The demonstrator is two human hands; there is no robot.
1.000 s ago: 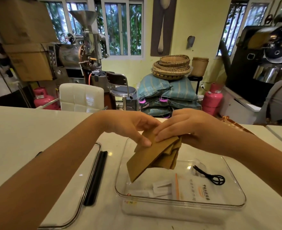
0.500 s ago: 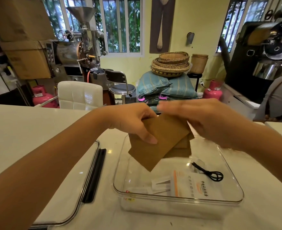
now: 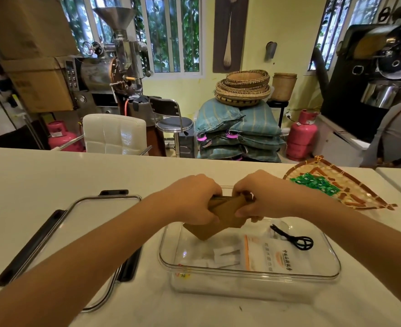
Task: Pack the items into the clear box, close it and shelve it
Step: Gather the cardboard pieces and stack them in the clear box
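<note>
Fingers: left hand [image 3: 194, 200] and right hand [image 3: 262, 197] are both curled tight around a stack of brown paper envelopes [image 3: 220, 214], held tilted above the clear box's far left corner.
Clear box [image 3: 249, 277]: open, near the counter's front edge; white packets [image 3: 265, 254] and a black looped tie [image 3: 294, 238] lie inside.
Lid [image 3: 93, 232]: flat on the counter, left of the box.
Woven tray [image 3: 336, 187]: at the counter's far right edge, holding green sachets [image 3: 317, 184].
</note>
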